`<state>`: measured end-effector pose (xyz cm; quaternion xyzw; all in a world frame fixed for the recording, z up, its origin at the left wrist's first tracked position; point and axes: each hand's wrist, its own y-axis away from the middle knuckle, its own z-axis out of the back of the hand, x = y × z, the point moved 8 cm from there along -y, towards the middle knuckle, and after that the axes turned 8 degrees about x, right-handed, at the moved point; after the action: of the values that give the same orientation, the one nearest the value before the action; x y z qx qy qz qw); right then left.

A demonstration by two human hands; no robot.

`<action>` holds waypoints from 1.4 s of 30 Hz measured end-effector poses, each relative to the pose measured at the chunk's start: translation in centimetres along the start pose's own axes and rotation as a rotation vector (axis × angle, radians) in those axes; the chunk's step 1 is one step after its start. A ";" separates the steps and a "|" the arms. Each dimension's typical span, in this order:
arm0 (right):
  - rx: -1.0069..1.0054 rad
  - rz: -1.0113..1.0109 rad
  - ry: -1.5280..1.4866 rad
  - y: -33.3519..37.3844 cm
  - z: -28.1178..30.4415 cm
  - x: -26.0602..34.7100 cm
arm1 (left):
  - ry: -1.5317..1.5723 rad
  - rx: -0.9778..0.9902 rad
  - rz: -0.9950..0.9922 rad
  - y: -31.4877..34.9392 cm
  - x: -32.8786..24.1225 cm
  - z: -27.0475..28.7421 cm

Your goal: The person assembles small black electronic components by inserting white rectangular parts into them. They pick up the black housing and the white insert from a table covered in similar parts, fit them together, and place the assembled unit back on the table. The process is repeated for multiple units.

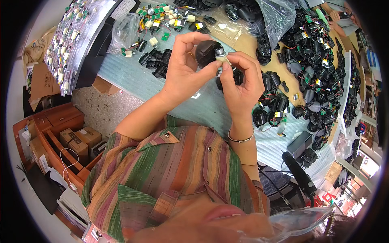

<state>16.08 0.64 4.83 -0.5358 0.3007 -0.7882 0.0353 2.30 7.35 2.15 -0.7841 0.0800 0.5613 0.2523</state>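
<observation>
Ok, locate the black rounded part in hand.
In the head view, upper middle: the black rounded part is in the left hand, beside the right hand.

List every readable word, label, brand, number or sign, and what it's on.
None legible.
White label, upper left: print too small to read.
Cardboard box, far left: marks blurred.
Red characters, lower right: too partial to read.
Held black part: no text visible.

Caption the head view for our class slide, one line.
Left hand and right hand hold a rounded black part above a cluttered worktable.
</observation>
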 end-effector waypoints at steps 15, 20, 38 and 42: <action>-0.002 0.154 0.271 0.0 -0.3 1.3 | -0.299 0.048 -0.232 0.0 -1.9 -0.3; 0.009 0.141 0.258 -0.2 -0.1 1.3 | -0.425 0.040 -0.254 0.2 -2.1 -0.4; 0.011 0.184 0.366 -0.2 0.2 1.7 | -0.499 0.092 -0.368 0.1 -2.4 -1.2; 0.071 0.124 0.331 -0.2 0.0 1.2 | -0.478 0.066 -0.380 0.4 -2.3 -1.1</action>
<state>15.63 0.30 5.93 -0.3777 0.3070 -0.8719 0.0530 2.24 6.07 4.41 -0.6222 -0.1114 0.6698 0.3897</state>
